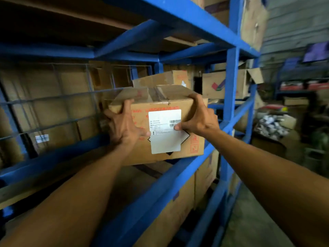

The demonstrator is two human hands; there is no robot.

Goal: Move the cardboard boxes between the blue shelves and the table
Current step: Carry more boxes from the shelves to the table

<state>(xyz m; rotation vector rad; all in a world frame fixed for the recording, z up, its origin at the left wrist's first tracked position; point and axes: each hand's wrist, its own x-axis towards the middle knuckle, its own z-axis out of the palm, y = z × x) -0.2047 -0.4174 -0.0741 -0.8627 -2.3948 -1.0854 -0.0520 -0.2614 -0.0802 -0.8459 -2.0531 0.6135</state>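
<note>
A brown cardboard box (194,143) with red print and a white label fills the middle of the head view, at the front edge of a blue shelf (179,173). My left hand (124,125) grips its left front corner, fingers over the top edge. My right hand (199,116) holds its upper right corner, thumb on the label. The box's bottom edge sits just above the shelf's front beam; I cannot tell whether it rests on the shelf. A second cardboard box (163,78) stands right behind it.
A wire mesh panel (53,107) closes the left bay, with more cartons behind it. A box with a coloured logo (224,84) sits in the right bay. A blue upright post (230,82) stands to the right. Cartons fill the lower shelf (169,211). Clutter lies on the floor at right.
</note>
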